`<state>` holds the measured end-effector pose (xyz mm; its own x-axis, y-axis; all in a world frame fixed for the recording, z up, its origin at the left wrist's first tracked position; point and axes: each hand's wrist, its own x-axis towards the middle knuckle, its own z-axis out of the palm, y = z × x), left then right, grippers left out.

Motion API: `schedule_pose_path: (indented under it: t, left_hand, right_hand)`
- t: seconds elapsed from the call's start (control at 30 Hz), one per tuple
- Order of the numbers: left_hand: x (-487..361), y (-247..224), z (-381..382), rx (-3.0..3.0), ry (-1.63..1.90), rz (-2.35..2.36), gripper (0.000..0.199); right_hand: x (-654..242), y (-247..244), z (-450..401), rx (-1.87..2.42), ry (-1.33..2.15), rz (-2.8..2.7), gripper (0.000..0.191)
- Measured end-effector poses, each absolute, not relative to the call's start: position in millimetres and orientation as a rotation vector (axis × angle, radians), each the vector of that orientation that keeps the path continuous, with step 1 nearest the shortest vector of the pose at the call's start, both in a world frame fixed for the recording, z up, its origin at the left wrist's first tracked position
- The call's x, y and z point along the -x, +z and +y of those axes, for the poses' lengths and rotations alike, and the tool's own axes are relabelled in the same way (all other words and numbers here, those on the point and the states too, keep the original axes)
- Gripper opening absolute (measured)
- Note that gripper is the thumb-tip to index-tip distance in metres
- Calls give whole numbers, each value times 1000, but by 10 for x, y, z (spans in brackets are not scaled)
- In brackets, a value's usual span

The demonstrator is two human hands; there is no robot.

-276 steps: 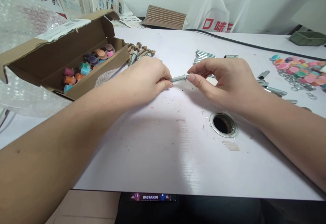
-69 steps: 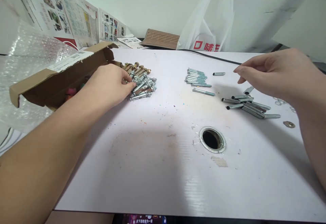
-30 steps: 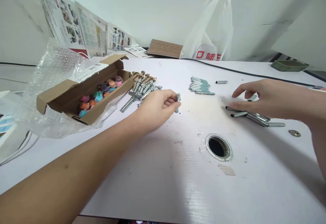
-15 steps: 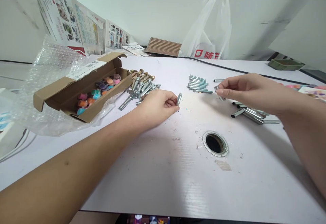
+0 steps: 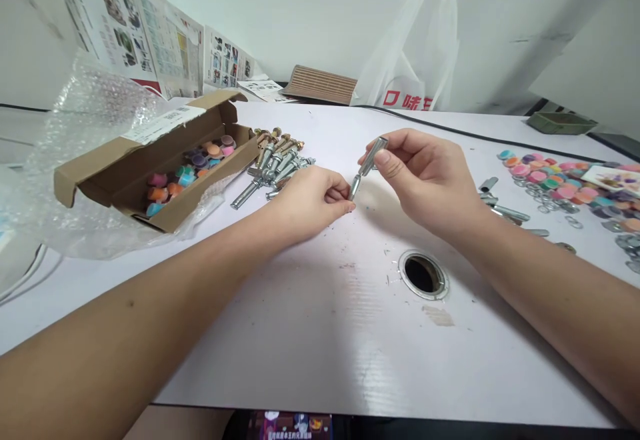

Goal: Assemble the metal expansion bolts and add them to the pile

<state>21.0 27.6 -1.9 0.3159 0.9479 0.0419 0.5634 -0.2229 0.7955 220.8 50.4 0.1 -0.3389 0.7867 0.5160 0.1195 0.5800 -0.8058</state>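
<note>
My left hand (image 5: 316, 199) pinches a short silver bolt (image 5: 355, 188) upright just above the white table. In my right hand (image 5: 427, 177) is a silver metal sleeve (image 5: 373, 156), gripped between thumb and fingers and tilted. The sleeve's lower end meets the bolt's upper end; whether the bolt is inside it, I cannot tell. Left of the hands lies a pile of silver and brass-coloured expansion bolts (image 5: 280, 160), partly behind my left hand. Several loose metal sleeves (image 5: 511, 213) lie beyond my right wrist, which covers some of them.
At left, an open cardboard box (image 5: 95, 167) with coloured caps (image 5: 186, 175) rests on bubble wrap (image 5: 80, 227). A round hole (image 5: 425, 275) pierces the table. Coloured caps and metal rings (image 5: 555, 183) spread at right. A black cable (image 5: 450, 127) and white plastic bag (image 5: 407, 60) are behind.
My right hand has moved left with the sleeve, bringing it to the bolt in my left hand. My left hand has stayed nearly still. The row of thin bolts is now behind my right hand.
</note>
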Motion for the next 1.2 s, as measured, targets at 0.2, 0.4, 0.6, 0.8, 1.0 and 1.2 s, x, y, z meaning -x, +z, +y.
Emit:
schedule_pose_path:
  t: [0.2, 0.4, 0.6, 0.8, 1.0, 1.2]
  left_hand:
    - [-224, -26, 297, -1908, 711, 1352, 8]
    - [-208, -58, 331, -1979, 730, 1339, 10]
    - [-212, -90, 355, -1981, 764, 1314, 12]
    - [-204, -93, 353, -2026, 755, 1334, 17]
    - [-188, -74, 276, -2010, 782, 1363, 17]
    - [-163, -88, 229, -1971, 872, 1257, 43]
  right_hand:
    - [-2224, -21, 532, 736, 755, -1888, 33]
    - [-2230, -6, 506, 768, 618, -1981, 32]
    - [-2213, 13, 478, 887, 444, -2091, 22]
    - [-2214, 22, 453, 1040, 488, -2236, 20]
    - [-2240, 59, 426, 1146, 537, -2354, 17]
    - [-2359, 159, 454, 1211, 466, -2435, 25]
